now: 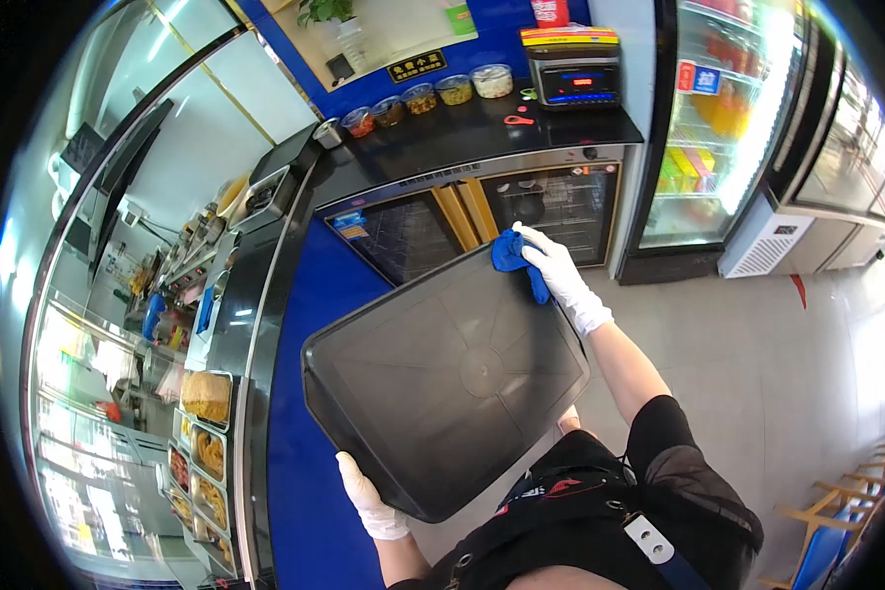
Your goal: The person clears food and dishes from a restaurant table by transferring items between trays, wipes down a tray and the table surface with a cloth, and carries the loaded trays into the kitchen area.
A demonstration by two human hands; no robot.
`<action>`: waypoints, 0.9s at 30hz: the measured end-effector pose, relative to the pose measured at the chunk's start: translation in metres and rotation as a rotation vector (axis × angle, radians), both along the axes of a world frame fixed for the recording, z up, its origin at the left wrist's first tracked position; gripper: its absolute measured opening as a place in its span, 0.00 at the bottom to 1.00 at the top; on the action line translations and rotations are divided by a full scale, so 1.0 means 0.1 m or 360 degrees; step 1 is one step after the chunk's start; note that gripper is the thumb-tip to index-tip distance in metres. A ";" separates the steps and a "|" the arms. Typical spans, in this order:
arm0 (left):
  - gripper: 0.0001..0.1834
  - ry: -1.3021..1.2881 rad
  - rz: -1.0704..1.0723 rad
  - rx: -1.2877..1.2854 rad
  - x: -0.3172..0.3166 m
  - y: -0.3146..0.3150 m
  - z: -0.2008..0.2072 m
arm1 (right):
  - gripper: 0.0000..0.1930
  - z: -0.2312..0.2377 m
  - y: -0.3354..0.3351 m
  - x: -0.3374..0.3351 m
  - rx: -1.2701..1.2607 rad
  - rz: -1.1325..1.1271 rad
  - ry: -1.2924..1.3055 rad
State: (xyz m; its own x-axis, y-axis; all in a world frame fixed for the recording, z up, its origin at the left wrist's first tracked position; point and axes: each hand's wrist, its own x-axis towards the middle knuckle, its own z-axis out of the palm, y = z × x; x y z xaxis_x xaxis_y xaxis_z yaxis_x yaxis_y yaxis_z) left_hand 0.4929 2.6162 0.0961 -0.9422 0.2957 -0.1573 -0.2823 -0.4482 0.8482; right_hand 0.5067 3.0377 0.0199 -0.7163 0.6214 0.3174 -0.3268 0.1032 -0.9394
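Note:
A large black plastic tray (433, 383) with rounded corners and faint radiating lines hangs tilted in front of my body. My left hand (368, 500), in a white glove, grips its lower left edge; the fingers behind the rim are mostly hidden. At the tray's far right corner, my right hand (562, 277), also gloved in white, presses a bunched blue cloth (510, 256) against the rim. Part of the cloth hangs down over the tray's surface. Some of the right fingertips are hidden in the cloth.
Ahead, a black counter (442, 147) above a glass-door cabinet (551, 211) carries several lidded food tubs (420, 99) and a black machine (573, 74). A lit drinks fridge (703, 147) stands right. Food pans (209, 452) lie behind glass at left; wooden chairs (846, 506) are lower right.

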 end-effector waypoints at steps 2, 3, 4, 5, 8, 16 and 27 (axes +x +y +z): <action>0.36 -0.0019 0.0073 0.0025 -0.12 0.21 0.00 | 0.20 -0.10 0.08 -0.09 0.0046 0.0006 0.0043; 0.36 -0.0025 0.0134 0.0016 -0.18 0.33 0.04 | 0.20 -0.10 0.10 -0.11 -0.0008 0.0086 -0.0024; 0.36 -0.0033 0.0194 0.0008 -0.23 0.45 0.06 | 0.20 -0.16 0.14 -0.15 0.0017 0.0140 -0.0077; 0.36 -0.0014 0.0237 -0.0019 -0.31 0.55 0.14 | 0.20 -0.16 0.22 -0.20 0.0044 0.0191 -0.0110; 0.36 0.0054 0.0332 -0.0132 -0.54 0.76 0.28 | 0.21 -0.18 0.36 -0.33 0.0106 0.0296 -0.0159; 0.36 0.0112 0.0264 -0.0255 -0.77 1.29 0.14 | 0.17 0.41 0.98 -1.63 0.0638 -0.0177 0.0169; 0.34 -0.0076 0.0374 -0.0172 -0.88 1.67 0.15 | 0.06 0.93 -0.01 -1.33 0.1594 0.0654 0.0487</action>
State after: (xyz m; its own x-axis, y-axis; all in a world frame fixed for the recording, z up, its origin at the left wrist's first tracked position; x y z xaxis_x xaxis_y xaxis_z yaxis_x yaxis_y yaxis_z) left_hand 0.4049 2.7830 0.1114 -0.9738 0.0488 -0.2223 -0.2222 -0.4140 0.8827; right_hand 0.3734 3.0366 0.1129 -0.6143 -0.2776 0.7386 -0.7124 0.5976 -0.3679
